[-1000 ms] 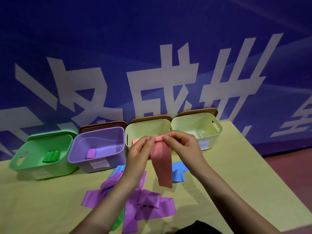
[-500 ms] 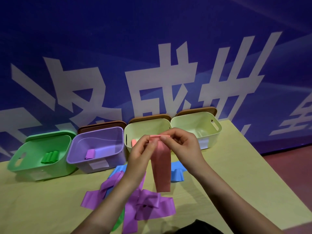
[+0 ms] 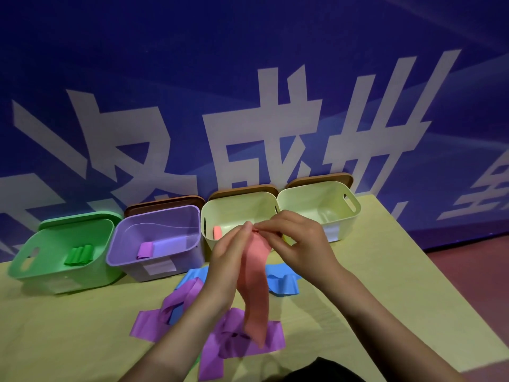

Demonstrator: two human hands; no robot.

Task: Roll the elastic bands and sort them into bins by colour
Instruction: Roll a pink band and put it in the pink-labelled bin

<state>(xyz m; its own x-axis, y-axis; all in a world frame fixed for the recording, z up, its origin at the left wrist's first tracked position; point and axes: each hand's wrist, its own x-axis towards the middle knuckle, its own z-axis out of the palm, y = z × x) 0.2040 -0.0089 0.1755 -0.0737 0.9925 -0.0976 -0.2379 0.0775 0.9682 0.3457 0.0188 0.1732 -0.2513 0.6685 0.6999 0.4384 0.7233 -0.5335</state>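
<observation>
With the left hand (image 3: pixel 231 252) and right hand (image 3: pixel 297 244) both pinching the top of the pink band (image 3: pixel 254 288) hanging near the cream bin (image 3: pixel 239 205) (one pink roll already inside), roll tightly, edges aligned.

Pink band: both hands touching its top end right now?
Touching. The head view shows the left hand and right hand pinching the top edge of the pink band, which hangs down between them.
</observation>
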